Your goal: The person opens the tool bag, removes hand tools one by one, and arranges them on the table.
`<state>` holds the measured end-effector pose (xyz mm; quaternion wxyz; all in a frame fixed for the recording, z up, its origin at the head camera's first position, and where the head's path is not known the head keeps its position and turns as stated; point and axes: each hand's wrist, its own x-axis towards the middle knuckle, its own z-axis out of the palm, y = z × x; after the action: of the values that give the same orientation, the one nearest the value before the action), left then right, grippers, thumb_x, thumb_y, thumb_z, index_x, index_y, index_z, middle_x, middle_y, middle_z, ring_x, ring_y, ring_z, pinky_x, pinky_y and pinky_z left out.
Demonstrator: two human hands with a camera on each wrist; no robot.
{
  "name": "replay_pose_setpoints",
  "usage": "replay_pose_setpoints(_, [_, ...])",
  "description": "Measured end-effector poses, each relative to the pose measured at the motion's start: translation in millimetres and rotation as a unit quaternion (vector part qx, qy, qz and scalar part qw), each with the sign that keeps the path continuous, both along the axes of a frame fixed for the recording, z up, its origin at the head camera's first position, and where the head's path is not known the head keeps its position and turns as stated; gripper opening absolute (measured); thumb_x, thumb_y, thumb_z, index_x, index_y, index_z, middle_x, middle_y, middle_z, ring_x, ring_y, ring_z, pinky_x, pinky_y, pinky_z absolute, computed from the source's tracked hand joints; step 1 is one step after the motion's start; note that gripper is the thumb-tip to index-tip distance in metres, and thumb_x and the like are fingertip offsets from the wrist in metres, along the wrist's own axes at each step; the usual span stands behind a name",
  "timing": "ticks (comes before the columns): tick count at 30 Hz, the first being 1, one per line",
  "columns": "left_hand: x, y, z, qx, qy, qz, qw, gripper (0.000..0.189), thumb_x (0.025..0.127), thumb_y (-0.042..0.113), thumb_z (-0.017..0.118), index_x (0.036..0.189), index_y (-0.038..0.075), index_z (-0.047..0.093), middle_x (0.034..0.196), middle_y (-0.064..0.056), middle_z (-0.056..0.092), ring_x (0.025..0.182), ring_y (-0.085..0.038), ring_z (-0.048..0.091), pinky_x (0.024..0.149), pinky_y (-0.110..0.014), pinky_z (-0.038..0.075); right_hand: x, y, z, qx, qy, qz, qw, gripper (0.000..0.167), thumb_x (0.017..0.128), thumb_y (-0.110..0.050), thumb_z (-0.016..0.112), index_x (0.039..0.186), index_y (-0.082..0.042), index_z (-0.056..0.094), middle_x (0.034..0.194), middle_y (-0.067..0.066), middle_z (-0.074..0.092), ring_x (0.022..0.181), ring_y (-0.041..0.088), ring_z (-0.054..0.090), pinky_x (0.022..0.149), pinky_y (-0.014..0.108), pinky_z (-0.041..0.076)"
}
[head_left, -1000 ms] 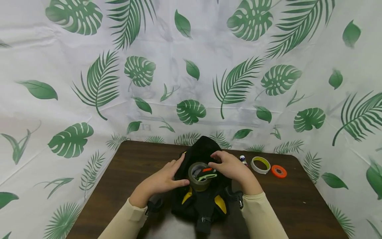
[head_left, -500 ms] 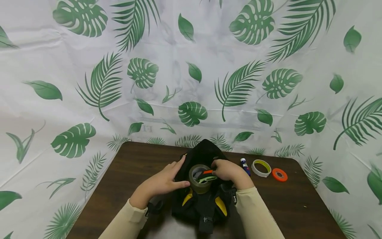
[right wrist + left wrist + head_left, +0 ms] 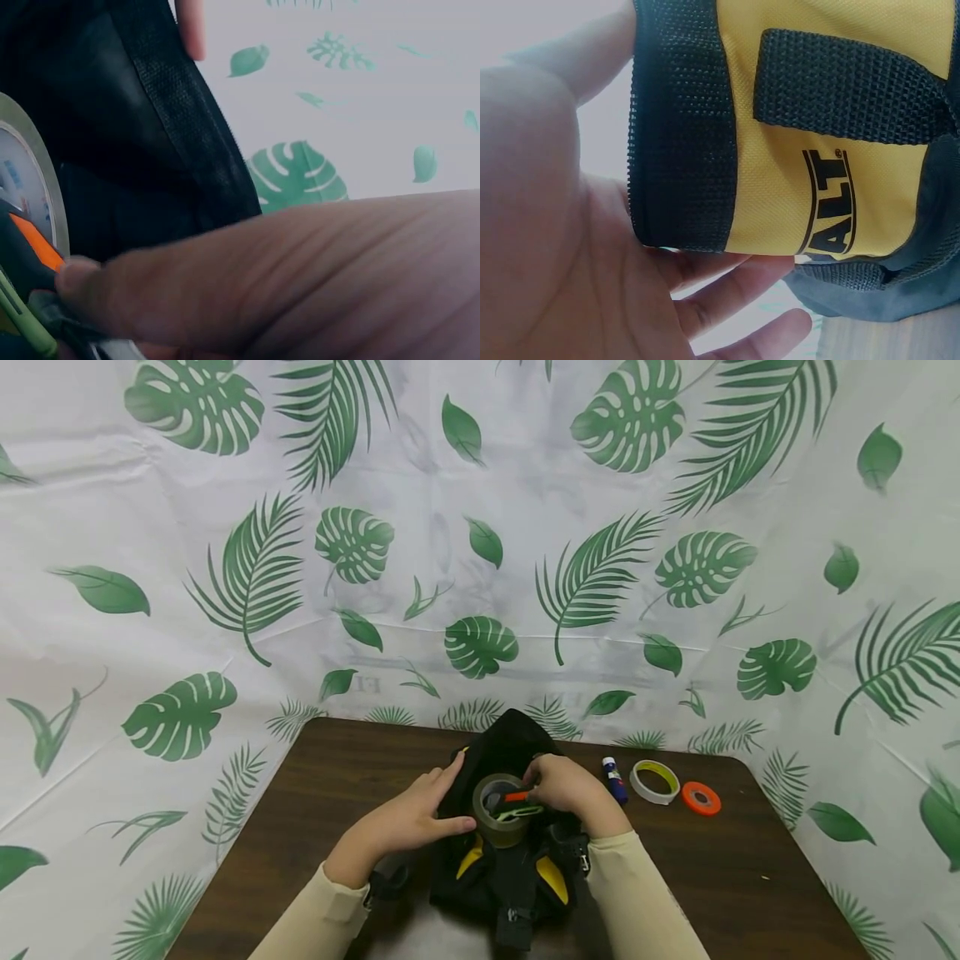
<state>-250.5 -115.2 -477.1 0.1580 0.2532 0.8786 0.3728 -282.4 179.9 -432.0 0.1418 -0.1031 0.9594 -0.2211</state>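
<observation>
At the far left of the dark wooden table [image 3: 300, 827], I can see the person's left hand [image 3: 401, 818] against the near-left side of a black-and-yellow bag [image 3: 510, 735], its fingers stretched out, the thumb spread well apart from them toward the opening. In the bag's open mouth sits a wide roll of tape [image 3: 501, 837], with a light green item [image 3: 519, 812] and an orange-and-black tool [image 3: 516, 797] across its ring. The right hand [image 3: 564, 783] reaches in from the bag's right side, thumb and fingers curled in and pinching the tool's near end; the undersides of those fingers are hidden. Just beyond that hand stands a blue tube with a white cap [image 3: 614, 781], then a white tape roll with a yellow inner face [image 3: 654, 795], and rightmost, near it, a flat orange roll [image 3: 713, 802].
</observation>
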Motion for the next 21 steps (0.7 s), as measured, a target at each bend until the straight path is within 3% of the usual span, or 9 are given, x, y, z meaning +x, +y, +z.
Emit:
replay_pose_setpoints(5, [0.0, 0.2, -0.1, 0.001, 0.004, -0.001, 1.0000, 0.104, 0.102, 0.068, 0.066, 0.177, 0.034, 0.002, 0.183, -0.019, 0.011, 0.170, -0.044, 0.012, 0.131, -0.070, 0.025, -0.1, -1.1, -5.1, -0.017, 0.018, -0.016, 0.9996, 0.016, 0.094, -0.006, 0.081, 0.109, -0.008, 0.082, 0.099, 0.003, 0.077, 0.071, 0.019, 0.064, 0.065, 0.034, 0.053])
replay_pose_setpoints(12, [0.7, -0.6, -1.9, 0.001, 0.007, -0.002, 1.0000, 0.105, 0.101, 0.071, 0.065, 0.177, 0.034, 0.003, 0.183, -0.020, 0.014, 0.169, -0.044, 0.015, 0.130, -0.070, 0.026, 9.2, -2.4, -2.1, -0.094, 0.050, -0.041, 0.9935, 0.013, 0.093, -0.007, 0.075, 0.104, -0.010, 0.082, 0.084, 0.000, 0.074, 0.066, 0.019, 0.065, 0.063, 0.033, 0.054])
replay_pose_setpoints(18, [-0.2, -0.4, -1.3, 0.002, 0.004, -0.001, 1.0000, 0.105, 0.100, 0.071, 0.065, 0.177, 0.037, 0.002, 0.183, -0.019, 0.012, 0.170, -0.044, 0.013, 0.130, -0.070, 0.025, 19.3, 2.5, 8.1, -0.103, 0.144, -0.081, 0.9808, 0.009, 0.100, -0.019, 0.077, 0.107, -0.023, 0.082, 0.102, 0.001, 0.078, 0.086, 0.019, 0.069, 0.076, 0.040, 0.057])
replay_pose_setpoints(21, [-1.2, -0.5, -1.1, -0.002, 0.006, 0.001, 1.0000, 0.105, 0.100, 0.072, 0.065, 0.176, 0.038, 0.002, 0.183, -0.019, 0.012, 0.170, -0.044, 0.013, 0.130, -0.070, 0.026, 22.5, 6.4, 11.0, -0.137, 0.160, -0.102, 0.9722, 0.009, 0.102, -0.024, 0.077, 0.111, -0.025, 0.081, 0.100, 0.001, 0.076, 0.087, 0.018, 0.070, 0.077, 0.040, 0.058])
